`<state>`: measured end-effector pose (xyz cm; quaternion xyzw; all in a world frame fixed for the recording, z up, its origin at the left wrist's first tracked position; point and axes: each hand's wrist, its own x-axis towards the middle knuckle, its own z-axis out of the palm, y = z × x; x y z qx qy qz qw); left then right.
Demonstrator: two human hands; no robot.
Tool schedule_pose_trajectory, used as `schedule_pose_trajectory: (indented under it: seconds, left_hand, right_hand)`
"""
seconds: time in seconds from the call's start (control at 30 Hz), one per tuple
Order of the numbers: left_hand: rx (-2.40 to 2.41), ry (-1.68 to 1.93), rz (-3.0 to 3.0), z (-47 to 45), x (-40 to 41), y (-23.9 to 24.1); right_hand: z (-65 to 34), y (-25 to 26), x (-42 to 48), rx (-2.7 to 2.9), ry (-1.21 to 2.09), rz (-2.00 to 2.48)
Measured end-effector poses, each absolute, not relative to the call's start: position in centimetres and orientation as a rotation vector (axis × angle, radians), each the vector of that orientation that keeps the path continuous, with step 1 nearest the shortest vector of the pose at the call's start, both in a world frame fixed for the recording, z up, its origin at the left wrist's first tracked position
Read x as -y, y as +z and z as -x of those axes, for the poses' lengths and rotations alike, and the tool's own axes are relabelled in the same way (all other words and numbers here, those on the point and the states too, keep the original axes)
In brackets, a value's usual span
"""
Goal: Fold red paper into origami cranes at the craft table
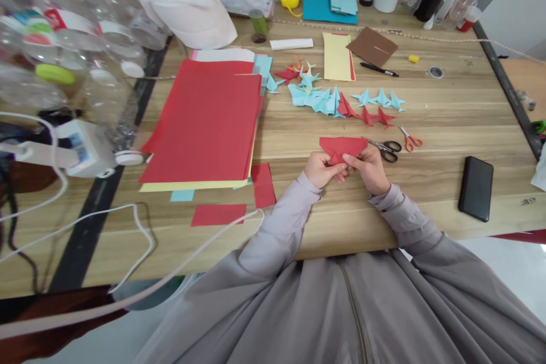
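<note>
A piece of red folded paper is held between my two hands above the front part of the table. My left hand pinches its lower left side, and my right hand grips the lower right with the thumb pressed on a fold. Just beyond my right hand lie black-handled scissors, partly hidden by the paper and hand. Small orange-handled scissors rest to their right. Behind the paper are red folded paper cranes and light blue paper cranes in rows.
A stack of red paper sheets lies left, with loose red pieces near it. A black phone is at right. A white cable crosses the front left. Plastic bottles crowd the far left. Yellow paper and a black pen lie behind.
</note>
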<state>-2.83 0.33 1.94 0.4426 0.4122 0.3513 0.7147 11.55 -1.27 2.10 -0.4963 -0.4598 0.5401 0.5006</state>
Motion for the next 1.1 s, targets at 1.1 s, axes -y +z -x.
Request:
schedule_pose_trajectory:
  seconds: [1.1]
  left_hand:
    - [-0.86, 0.811, -0.911, 2.4, -0.4, 0.7]
  right_hand:
    - [-11.8, 1.5, 0.9, 1.292, 1.17, 1.264]
